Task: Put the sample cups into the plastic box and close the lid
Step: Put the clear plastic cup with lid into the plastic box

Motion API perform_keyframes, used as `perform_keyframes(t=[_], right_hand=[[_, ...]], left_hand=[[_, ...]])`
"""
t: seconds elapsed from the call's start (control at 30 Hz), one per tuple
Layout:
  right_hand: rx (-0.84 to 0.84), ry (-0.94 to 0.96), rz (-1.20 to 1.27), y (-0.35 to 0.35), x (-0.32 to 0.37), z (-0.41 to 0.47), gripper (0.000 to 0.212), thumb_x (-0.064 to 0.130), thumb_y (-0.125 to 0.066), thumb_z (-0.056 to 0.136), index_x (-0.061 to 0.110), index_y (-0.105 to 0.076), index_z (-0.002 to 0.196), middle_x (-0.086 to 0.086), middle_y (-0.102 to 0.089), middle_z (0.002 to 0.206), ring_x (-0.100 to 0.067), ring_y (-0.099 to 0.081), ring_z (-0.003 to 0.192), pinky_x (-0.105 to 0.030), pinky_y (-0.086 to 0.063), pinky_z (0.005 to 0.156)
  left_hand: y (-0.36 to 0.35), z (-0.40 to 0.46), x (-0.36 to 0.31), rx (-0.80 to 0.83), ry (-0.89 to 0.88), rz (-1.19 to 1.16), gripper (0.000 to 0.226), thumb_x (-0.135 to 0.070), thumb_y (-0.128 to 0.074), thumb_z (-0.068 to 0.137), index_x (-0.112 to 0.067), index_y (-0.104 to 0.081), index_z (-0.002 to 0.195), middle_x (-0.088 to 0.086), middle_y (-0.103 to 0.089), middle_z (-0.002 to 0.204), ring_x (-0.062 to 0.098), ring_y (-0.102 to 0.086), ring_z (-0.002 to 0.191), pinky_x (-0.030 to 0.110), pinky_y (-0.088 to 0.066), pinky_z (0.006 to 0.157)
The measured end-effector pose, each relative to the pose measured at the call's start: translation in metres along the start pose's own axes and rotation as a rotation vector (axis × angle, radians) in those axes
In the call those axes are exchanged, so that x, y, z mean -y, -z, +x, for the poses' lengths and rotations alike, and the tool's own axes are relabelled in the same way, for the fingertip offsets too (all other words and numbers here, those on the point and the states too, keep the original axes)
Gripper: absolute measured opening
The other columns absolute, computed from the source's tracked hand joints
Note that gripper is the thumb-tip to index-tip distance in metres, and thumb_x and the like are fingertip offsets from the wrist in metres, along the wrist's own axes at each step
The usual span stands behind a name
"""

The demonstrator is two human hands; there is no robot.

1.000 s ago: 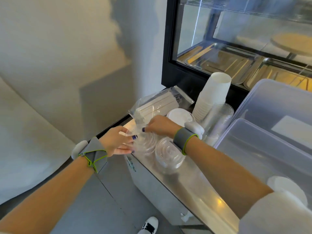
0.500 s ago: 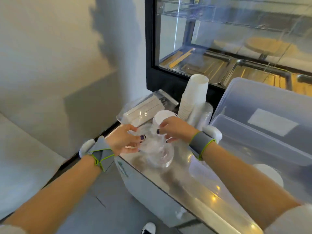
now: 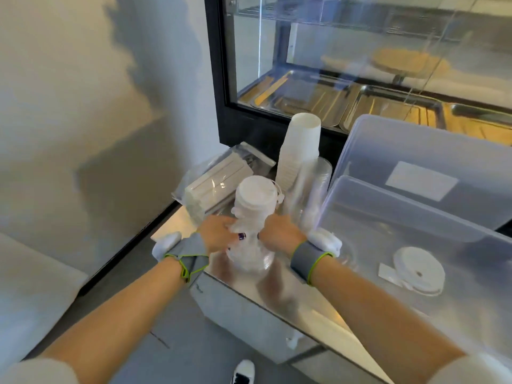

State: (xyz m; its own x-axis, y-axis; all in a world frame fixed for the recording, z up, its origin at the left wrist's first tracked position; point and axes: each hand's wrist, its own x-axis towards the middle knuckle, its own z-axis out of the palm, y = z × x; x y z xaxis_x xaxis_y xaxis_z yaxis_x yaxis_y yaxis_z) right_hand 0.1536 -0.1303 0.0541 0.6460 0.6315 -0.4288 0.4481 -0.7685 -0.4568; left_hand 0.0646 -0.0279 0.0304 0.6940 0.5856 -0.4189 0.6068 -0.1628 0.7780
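A stack of clear plastic sample cups (image 3: 250, 257) stands on the steel counter (image 3: 279, 293) near its left end. My left hand (image 3: 217, 231) grips the stack from the left and my right hand (image 3: 279, 231) from the right. Whether the white lidded stack (image 3: 256, 196) belongs to it or stands just behind it, I cannot tell. The translucent plastic box (image 3: 360, 217) sits to the right, with its lid (image 3: 415, 145) propped upright behind it. A white round lid stack (image 3: 418, 270) lies inside the box.
Tall white paper cups (image 3: 300, 145) and stacked clear cups (image 3: 314, 189) stand between the held stack and the box. A clear bag of white sticks (image 3: 216, 184) lies at the back left. A glass display case (image 3: 332, 79) rises behind. The counter drops to the floor on the left.
Two clear stacks that stood side by side now form one stack. Both hands have closed in on its sides, and the view has shifted left and nearer.
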Motion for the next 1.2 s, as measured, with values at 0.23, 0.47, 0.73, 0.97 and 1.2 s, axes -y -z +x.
perform_keyframes(t=[0.23, 0.47, 0.73, 0.97, 1.2], right_hand=[[0.028, -0.041, 0.075, -0.009, -0.005, 0.002, 0.016, 0.008, -0.038, 0.093, 0.005, -0.053, 0.096, -0.022, -0.053, 0.099, -0.026, -0.045, 0.086, -0.029, -0.033, 0.073], [0.038, -0.138, 0.419, -0.031, -0.014, 0.006, 0.011, 0.017, -0.043, 0.090, 0.008, -0.044, 0.097, -0.009, -0.043, 0.098, -0.019, -0.039, 0.091, -0.026, -0.031, 0.077], [0.058, -0.238, 0.722, -0.041, -0.016, 0.008, 0.032, 0.030, -0.057, 0.082, 0.009, -0.045, 0.103, -0.011, -0.039, 0.110, -0.024, -0.040, 0.097, -0.030, -0.031, 0.080], [0.011, -0.288, 0.736, -0.041, -0.018, 0.002, 0.067, 0.039, -0.057, 0.083, 0.006, -0.035, 0.137, -0.020, -0.033, 0.142, -0.036, -0.038, 0.129, -0.045, -0.036, 0.109], [-0.012, -0.295, 0.793, -0.043, -0.015, -0.003, 0.069, 0.042, -0.058, 0.079, 0.012, -0.034, 0.136, -0.019, -0.037, 0.140, -0.037, -0.038, 0.128, -0.047, -0.036, 0.107]], left_hand=[[-0.005, 0.001, 0.005, 0.024, -0.004, 0.107, 0.051, -0.015, -0.062, 0.086, -0.011, -0.050, 0.136, 0.016, -0.055, 0.135, 0.027, -0.053, 0.123, 0.035, -0.046, 0.093], [-0.016, -0.006, 0.009, 0.093, 0.273, -0.461, 0.031, -0.008, -0.053, 0.091, -0.008, -0.056, 0.123, 0.005, -0.060, 0.093, 0.017, -0.055, 0.085, 0.027, -0.042, 0.079], [-0.019, -0.003, 0.002, 0.059, 0.371, -0.611, 0.024, -0.001, -0.054, 0.088, -0.010, -0.055, 0.110, 0.006, -0.059, 0.087, 0.018, -0.056, 0.079, 0.025, -0.044, 0.068], [-0.014, 0.001, 0.008, 0.063, 0.356, -0.596, 0.031, -0.001, -0.056, 0.087, -0.005, -0.054, 0.118, 0.009, -0.060, 0.092, 0.019, -0.057, 0.082, 0.026, -0.048, 0.072], [-0.008, -0.005, 0.006, 0.089, 0.438, -0.549, 0.016, -0.014, -0.059, 0.087, -0.025, -0.054, 0.076, 0.004, -0.052, 0.088, 0.018, -0.048, 0.081, 0.026, -0.041, 0.072]])
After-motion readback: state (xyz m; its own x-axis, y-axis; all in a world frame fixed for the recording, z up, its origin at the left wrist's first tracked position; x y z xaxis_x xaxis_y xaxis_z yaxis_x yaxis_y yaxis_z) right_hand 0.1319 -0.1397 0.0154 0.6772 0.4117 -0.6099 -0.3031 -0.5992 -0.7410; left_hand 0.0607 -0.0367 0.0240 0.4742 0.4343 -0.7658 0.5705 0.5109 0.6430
